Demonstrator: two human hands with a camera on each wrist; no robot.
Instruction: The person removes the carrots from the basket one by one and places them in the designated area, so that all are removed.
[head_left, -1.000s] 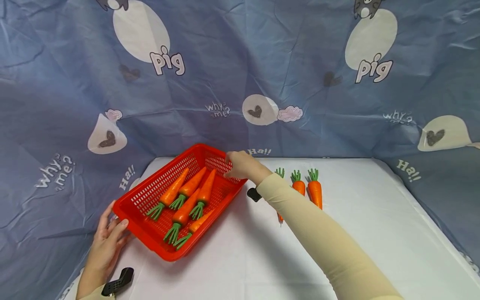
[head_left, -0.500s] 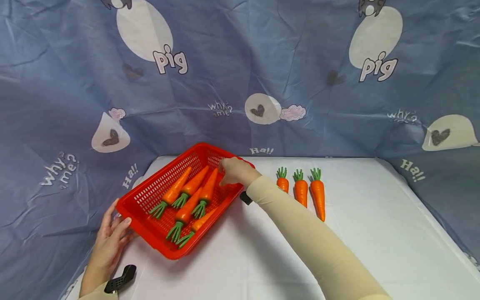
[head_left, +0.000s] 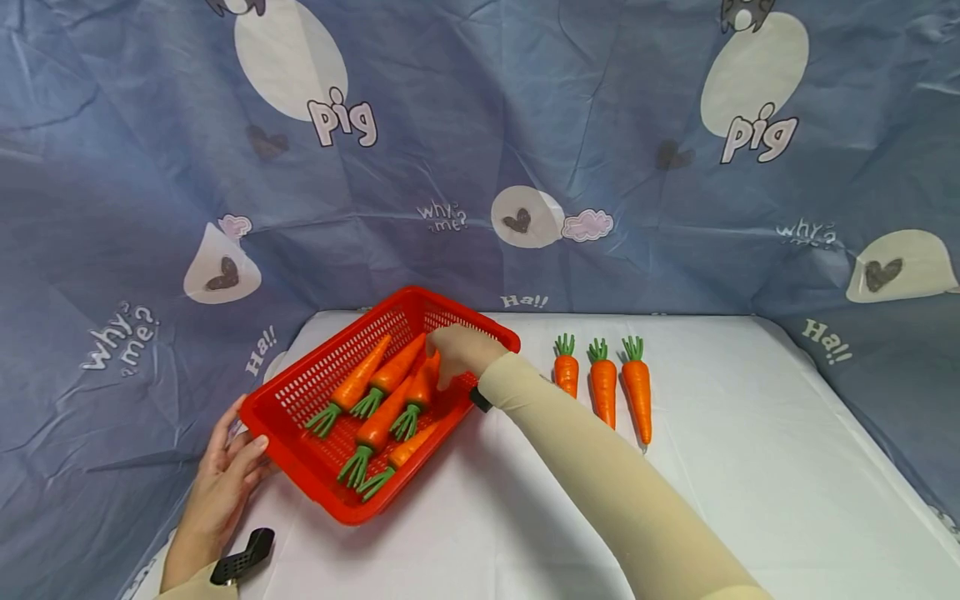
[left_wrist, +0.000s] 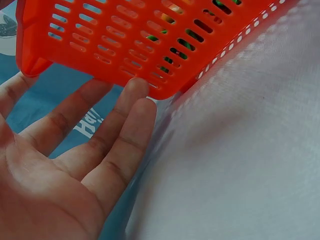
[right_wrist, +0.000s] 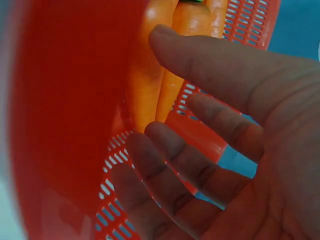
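Right hand (head_left: 468, 350) has moved from the 2 o'clock rim of the basket (head_left: 300, 468) down inside it, beside the carrots (head_left: 360, 383), since a second ago. Its thumb and fingers are parted and loosely bent; in the right wrist view the thumb overlaps a carrot and the fingertips lie by the carrot tips. Whether it touches them I cannot tell.

Meanwhile the left hand (head_left: 217, 492) has hold of the basket at the 9 o'clock corner: its thumb lies on the rim, and its other fingers are spread, nearly straight, below.

Set aslant on the white table (head_left: 750, 467), the basket runs long from 7 to 1 o'clock. At least five carrots lie in it, green tops toward 7 o'clock. Three loose carrots (head_left: 637, 392) lie on the table at the basket's 3 o'clock, side by side, tops toward 12.

A pale sleeve (head_left: 592, 467) reaches the right hand from 5 o'clock. Blue printed cloth (head_left: 637, 275) hangs at 12 o'clock.
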